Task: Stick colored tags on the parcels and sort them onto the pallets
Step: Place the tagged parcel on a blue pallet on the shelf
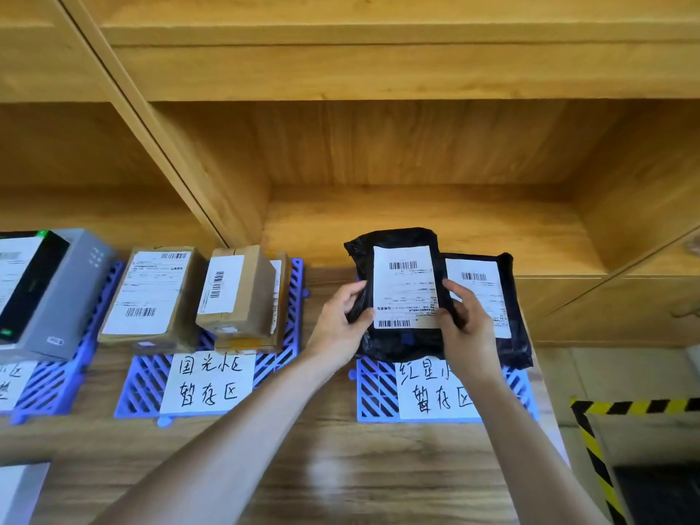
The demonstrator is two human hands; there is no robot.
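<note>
A black plastic parcel (pixel 401 244) with a white shipping label is held over the right blue pallet (pixel 375 392). My left hand (pixel 341 320) grips its left edge and my right hand (pixel 466 323) grips its right edge, thumbs on the label side. A second black parcel (pixel 507 297) lies on the same pallet behind my right hand. The middle blue pallet (pixel 144 384) carries a flat cardboard box (pixel 151 297) and a smaller carton (pixel 238 289) stacked on others. Handwritten paper signs lie on both pallets. No colored tag shows.
A grey box (pixel 57 293) sits on a third blue pallet (pixel 49 388) at the left. Wooden shelving rises behind the pallets. A black-and-yellow striped edge (pixel 591 441) borders an opening at the lower right. A white sheet (pixel 19 490) lies at the bottom left.
</note>
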